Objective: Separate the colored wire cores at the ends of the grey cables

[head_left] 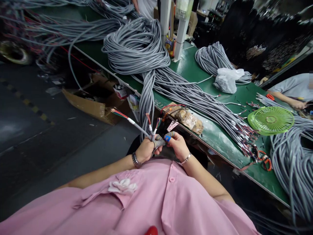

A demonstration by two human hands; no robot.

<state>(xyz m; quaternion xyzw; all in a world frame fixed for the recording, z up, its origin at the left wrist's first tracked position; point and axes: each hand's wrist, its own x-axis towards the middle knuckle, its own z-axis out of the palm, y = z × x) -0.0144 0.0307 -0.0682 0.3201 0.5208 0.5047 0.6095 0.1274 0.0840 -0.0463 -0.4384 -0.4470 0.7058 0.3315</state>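
In front of my pink shirt, my left hand [146, 149] is closed around grey multi-core cables [140, 126]. One stripped end points up and left, with coloured wires [119, 113] fanning past a white band. Two shorter stripped ends [153, 125] rise from the same grip. Close beside it, my right hand [179, 146] pinches thumb and forefinger together at the left hand's fingertips. Blue covering wraps the right thumb, and greyish tape is on fingers of both hands. What the right fingers pinch, if anything, is hidden.
A green table [244, 163] bears a big grey cable coil [137, 45] and a long cable bundle [195, 98]. Near its edge lie a taped block [188, 120], a pink clip [172, 126] and orange-handled scissors [266, 161]. A green fan [271, 120] stands near another person's hand [298, 104].
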